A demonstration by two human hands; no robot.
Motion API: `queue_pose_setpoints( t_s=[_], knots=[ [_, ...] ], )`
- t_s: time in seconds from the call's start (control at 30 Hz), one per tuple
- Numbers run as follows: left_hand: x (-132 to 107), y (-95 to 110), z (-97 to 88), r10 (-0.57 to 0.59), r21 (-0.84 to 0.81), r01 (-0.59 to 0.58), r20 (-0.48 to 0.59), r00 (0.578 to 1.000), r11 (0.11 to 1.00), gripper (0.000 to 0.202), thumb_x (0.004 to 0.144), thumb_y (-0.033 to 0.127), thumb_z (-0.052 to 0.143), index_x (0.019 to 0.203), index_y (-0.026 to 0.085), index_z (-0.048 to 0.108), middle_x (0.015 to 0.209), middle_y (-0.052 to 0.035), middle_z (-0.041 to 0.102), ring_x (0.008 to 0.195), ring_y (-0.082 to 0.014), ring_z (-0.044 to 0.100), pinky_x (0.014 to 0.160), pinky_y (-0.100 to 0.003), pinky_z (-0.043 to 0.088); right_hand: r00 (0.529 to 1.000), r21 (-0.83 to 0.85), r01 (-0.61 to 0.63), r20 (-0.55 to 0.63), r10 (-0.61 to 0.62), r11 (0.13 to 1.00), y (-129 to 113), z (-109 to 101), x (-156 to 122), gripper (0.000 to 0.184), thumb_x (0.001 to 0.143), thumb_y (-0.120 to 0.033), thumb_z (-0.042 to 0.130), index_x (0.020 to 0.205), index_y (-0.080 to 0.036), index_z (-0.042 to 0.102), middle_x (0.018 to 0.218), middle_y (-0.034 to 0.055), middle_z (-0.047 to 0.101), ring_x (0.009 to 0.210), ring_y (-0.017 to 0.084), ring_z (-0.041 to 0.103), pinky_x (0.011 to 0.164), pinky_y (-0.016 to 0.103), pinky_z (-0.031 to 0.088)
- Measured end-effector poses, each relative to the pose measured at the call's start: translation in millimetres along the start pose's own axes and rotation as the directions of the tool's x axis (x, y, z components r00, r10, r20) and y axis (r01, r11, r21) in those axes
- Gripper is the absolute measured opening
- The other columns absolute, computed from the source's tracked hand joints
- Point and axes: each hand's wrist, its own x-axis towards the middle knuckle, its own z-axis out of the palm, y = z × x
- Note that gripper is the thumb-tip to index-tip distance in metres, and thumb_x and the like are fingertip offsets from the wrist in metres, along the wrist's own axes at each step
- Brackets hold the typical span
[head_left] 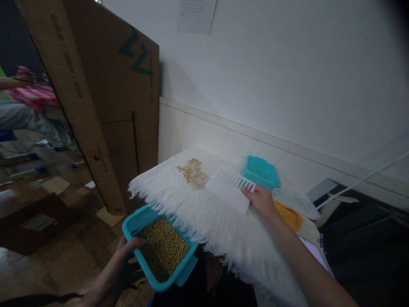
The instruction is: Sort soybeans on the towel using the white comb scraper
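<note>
My left hand (121, 256) grips the near left rim of a teal plastic bin (148, 271), thumb over the edge. Yellowish soybeans (166, 247) lie inside this bin, which is tilted below the fringed edge of the white cloth (217, 226). In my right hand (263, 202) is a white slotted plastic plate (225, 192), pinched at its right end above the cloth. Just left of the plate, a small heap of soybeans (188, 172) lies mixed with paler, finer grains (198, 179). Another teal bin (262, 170) stands behind my right hand.
An orange cloth (289, 216) and a clear plastic bag (298, 200) lie at the right of the table. A tablet-like device (313, 251) is by my right forearm. A tall cardboard box (118, 98) stands left, with another person's arm (9, 83) beyond. The wall (287, 72) rises behind.
</note>
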Motion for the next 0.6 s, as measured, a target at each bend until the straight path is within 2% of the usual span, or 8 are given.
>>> queue_pose_setpoints(
  t_s=[0.23, 0.3, 0.43, 0.6],
  knots=[
    [-2, 0, 0.9, 0.011, 0.049, -0.011, -0.006, 1.000, 0.999, 0.058, 0.089, 0.042, 0.087, 0.138, 0.035, 0.059, 0.101, -0.0038, 0.084, 0.073, -0.0337, 0.086, 0.063, -0.045, 0.070, 0.994, -0.077, 0.069, -0.082, -0.075, 0.995, 7, -24, 21, 0.056, 0.049, -0.065, 0.102, 0.078, -0.020, 0.085, 0.076, 0.0112, 0.086, 0.072, 0.033, 0.080, 0.066, 0.043, 0.064],
    [2, -2, -1.2, -0.004, 0.030, 0.004, -0.006, 1.000, 1.000, 0.061, 0.087, 0.042, 0.089, 0.139, 0.036, 0.058, 0.098, -0.0026, 0.083, 0.072, -0.0330, 0.086, 0.065, -0.046, 0.070, 0.993, -0.095, 0.080, -0.081, -0.088, 0.992, 6, -26, 23, 0.057, 0.050, -0.066, 0.101, 0.079, -0.020, 0.085, 0.076, 0.0105, 0.087, 0.071, 0.032, 0.080, 0.065, 0.042, 0.064],
    [6, -4, -3.2, -0.020, -0.014, 0.020, -0.005, 1.000, 1.000, 0.067, 0.082, 0.041, 0.095, 0.139, 0.036, 0.060, 0.104, -0.0034, 0.084, 0.085, -0.0326, 0.088, 0.076, -0.044, 0.072, 0.986, -0.091, 0.123, -0.099, -0.132, 0.988, -3, -30, 19, 0.061, 0.053, -0.070, 0.102, 0.082, -0.019, 0.087, 0.079, 0.0116, 0.088, 0.071, 0.032, 0.082, 0.066, 0.042, 0.066],
    [-3, 3, 1.8, -0.007, 0.002, 0.007, -0.009, 1.000, 1.000, 0.073, 0.078, 0.041, 0.099, 0.141, 0.034, 0.061, 0.102, -0.0039, 0.084, 0.087, -0.0323, 0.088, 0.076, -0.040, 0.072, 0.950, -0.199, 0.235, -0.158, -0.268, 0.951, -22, -31, -12, 0.061, 0.069, -0.075, 0.093, 0.091, -0.018, 0.089, 0.090, 0.0150, 0.091, 0.083, 0.037, 0.087, 0.074, 0.045, 0.069]
  ],
)
